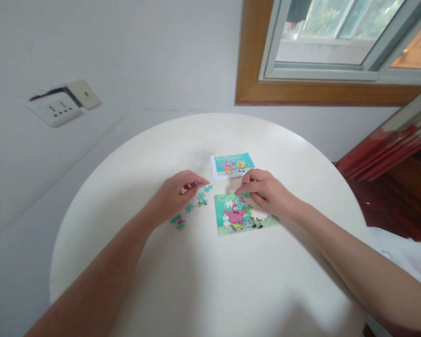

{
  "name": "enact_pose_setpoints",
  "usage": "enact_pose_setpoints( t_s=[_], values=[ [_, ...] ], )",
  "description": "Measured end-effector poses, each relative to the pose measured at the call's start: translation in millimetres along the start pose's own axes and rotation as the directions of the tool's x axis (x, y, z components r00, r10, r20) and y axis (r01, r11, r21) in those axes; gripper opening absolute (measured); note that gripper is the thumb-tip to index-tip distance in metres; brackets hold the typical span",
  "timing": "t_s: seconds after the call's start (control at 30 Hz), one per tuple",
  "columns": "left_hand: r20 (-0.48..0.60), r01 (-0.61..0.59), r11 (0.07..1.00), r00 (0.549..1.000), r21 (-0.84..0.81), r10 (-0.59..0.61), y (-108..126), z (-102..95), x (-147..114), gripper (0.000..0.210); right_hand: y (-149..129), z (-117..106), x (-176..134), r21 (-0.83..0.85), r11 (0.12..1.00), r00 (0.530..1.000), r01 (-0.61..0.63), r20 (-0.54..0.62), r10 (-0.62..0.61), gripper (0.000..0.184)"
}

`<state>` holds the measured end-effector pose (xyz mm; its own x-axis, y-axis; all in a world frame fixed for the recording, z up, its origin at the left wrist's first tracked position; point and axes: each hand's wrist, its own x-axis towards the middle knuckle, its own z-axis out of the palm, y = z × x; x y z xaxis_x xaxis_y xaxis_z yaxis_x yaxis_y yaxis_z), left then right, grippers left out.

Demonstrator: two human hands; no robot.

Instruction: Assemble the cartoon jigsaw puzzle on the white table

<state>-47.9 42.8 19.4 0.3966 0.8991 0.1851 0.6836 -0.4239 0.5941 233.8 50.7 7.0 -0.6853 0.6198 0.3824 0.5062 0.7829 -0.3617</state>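
Observation:
My left hand is over a scatter of loose jigsaw puzzle pieces, its thumb and index finger drawn together; what is between them, if anything, is hidden. More green pieces lie below that hand. A partly assembled jigsaw puzzle with cartoon figures lies to the right, with white gaps inside it. Above its upper right part hovers my right hand, index fingertip at the top edge and thumb apart from it. This hand covers part of the puzzle; I see no piece held in it.
Behind the puzzle, a printed picture card shows the same cartoon figures. Everything lies on a round white table against a wall. A wall socket is at left, a wood-framed window at upper right, and a red curtain at right.

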Motion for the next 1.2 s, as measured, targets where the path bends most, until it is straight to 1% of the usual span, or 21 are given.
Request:
enact_pose_setpoints(
  t_s=[0.13,0.2,0.23,0.3,0.37,0.43,0.57,0.67,0.8,0.93,1.07,1.13,1.2],
  values=[
    [-0.073,0.079,0.992,0.995,0.093,-0.073,-19.5,-26.7,-3.5,0.031,9.5,-1.0,-0.5,-0.013,1.0,1.0,-0.023,0.0,0.023,0.043],
    [-0.052,0.105,0.984,0.994,0.144,-0.098,-29.1,-36.5,-7.9,0.03,10.9,0.2,-0.9,-0.013,0.999,0.999,-0.031,0.011,0.031,0.043],
    [-0.014,0.122,0.978,0.993,0.167,-0.121,-32.4,-40.5,-10.7,0.029,10.8,0.8,-1.0,-0.012,0.999,0.999,-0.035,0.015,0.035,0.043],
    [0.108,0.157,0.969,0.978,0.188,-0.18,-35.5,-46.6,-16.7,0.028,10.0,1.5,-1.3,-0.011,0.999,0.999,-0.037,0.024,0.037,0.043],
    [0.246,0.183,0.963,0.942,0.198,-0.229,-33.7,-50.3,-22.5,0.027,9.0,1.5,-1.5,-0.01,0.999,0.999,-0.034,0.03,0.034,0.043],
    [0.352,0.182,0.96,0.903,0.211,-0.248,-28.6,-52.0,-27.2,0.025,8.4,1.2,-1.5,-0.011,1.0,0.999,-0.029,0.029,0.029,0.043],
    [0.484,0.13,0.957,0.84,0.259,-0.245,-15.7,-52.1,-32.2,0.024,8.0,1.5,-1.0,-0.014,1.0,1.0,-0.011,0.026,0.012,0.043],
    [0.53,0.087,0.951,0.813,0.296,-0.24,-8.3,-49.9,-32.9,0.026,7.6,2.4,-1.0,-0.008,1.0,1.0,0.01,0.028,-0.01,0.042],
    [0.553,0.045,0.958,0.808,0.284,-0.202,-3.3,-44.5,-32.2,0.028,8.4,3.7,-1.2,-0.003,1.0,1.0,0.012,0.027,-0.012,0.042],
    [0.569,0.02,0.973,0.808,0.23,-0.152,-0.7,-38.2,-30.6,0.018,6.0,6.5,-0.4,0.016,0.999,0.999,0.048,0.018,-0.048,0.042],
    [0.519,0.007,0.978,0.847,0.209,-0.117,1.0,-28.9,-28.3,0.015,-12.2,12.5,0.5,0.034,0.994,0.994,0.103,0.025,-0.103,0.04],
    [0.481,0.004,0.982,0.871,0.191,-0.097,1.5,-22.1,-27.1,0.017,-25.8,16.9,0.7,0.035,0.994,0.994,0.105,0.038,-0.107,0.033],
    [0.441,-0.005,0.986,0.895,0.165,-0.07,2.1,-14.6,-25.6,0.017,-38.6,21.8,1.4,0.019,0.996,0.995,0.083,0.053,-0.084,0.025]
  ],
)
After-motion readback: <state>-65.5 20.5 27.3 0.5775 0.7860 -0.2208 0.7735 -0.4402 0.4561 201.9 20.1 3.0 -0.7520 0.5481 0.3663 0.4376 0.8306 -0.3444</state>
